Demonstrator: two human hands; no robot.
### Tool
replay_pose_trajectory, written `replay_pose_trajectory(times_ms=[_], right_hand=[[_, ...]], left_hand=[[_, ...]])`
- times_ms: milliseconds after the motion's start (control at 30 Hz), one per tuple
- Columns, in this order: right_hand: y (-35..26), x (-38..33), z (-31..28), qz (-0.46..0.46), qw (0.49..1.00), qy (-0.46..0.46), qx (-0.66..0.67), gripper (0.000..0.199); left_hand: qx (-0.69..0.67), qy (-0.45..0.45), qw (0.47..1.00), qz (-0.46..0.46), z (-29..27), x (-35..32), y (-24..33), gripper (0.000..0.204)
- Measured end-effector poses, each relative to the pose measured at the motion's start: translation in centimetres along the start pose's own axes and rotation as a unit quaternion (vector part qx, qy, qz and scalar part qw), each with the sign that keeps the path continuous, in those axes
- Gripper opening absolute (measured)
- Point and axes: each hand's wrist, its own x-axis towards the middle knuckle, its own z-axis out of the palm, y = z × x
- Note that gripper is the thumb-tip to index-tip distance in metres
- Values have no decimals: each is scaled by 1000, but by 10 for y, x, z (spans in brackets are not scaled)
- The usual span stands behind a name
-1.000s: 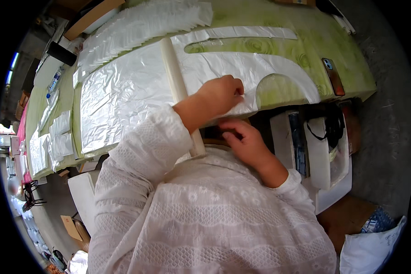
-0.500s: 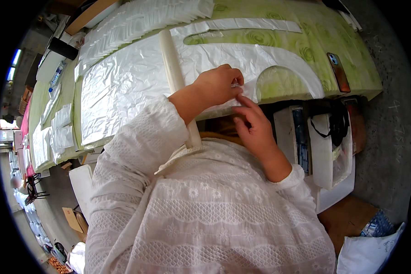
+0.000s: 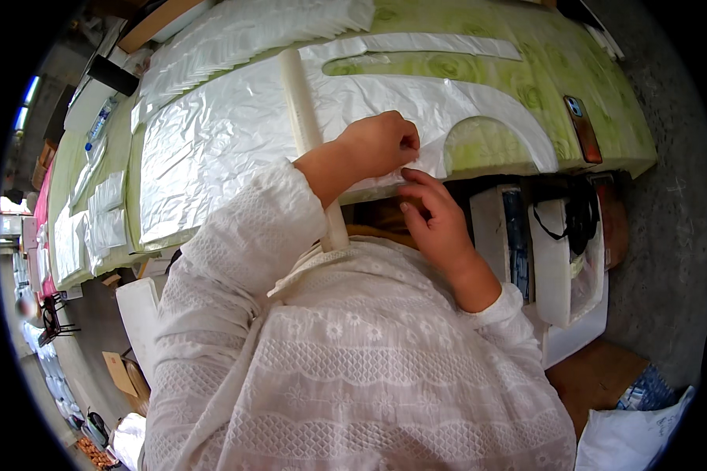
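Note:
A thin white plastic apron (image 3: pixel 204 149) lies flat and crinkled on the table, its curved cut-out and long strap toward the right. Across it, a long white tube or bar (image 3: pixel 299 102) runs down to my waist, passing beneath my left forearm. My left hand (image 3: pixel 381 145) is over the apron's near edge by the cut-out, fingers curled closed; whatever is in the fingertips is hidden. Just below it, my right hand (image 3: pixel 436 216) hangs at the table edge with thumb and fingers apart, holding nothing visible. Its index fingertip comes close to the apron's edge.
The table has a green flower-patterned cover (image 3: pixel 542 78). Folded clear plastic packs (image 3: pixel 251 31) lie in rows at the back. A phone (image 3: pixel 581 129) rests near the right edge. Below stand white bins (image 3: pixel 554 259); more packs (image 3: pixel 106 216) lie at left, near a black cylinder (image 3: pixel 112 76).
My left hand has turned slightly, its fingertips curling further in. My right index finger has drawn a little down and away from the left fingertips. The view has shifted slightly.

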Motion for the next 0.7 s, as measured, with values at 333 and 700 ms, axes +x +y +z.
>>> replay_pose_trajectory(times_ms=[333, 700], right_hand=[[-13, 2, -2, 105, 985, 18, 137, 27], [60, 155, -59, 87, 970, 221, 45, 64]], left_hand=[[-366, -35, 902, -227, -26, 5, -2, 19], [-375, -31, 900, -218, -32, -8, 14, 18]])
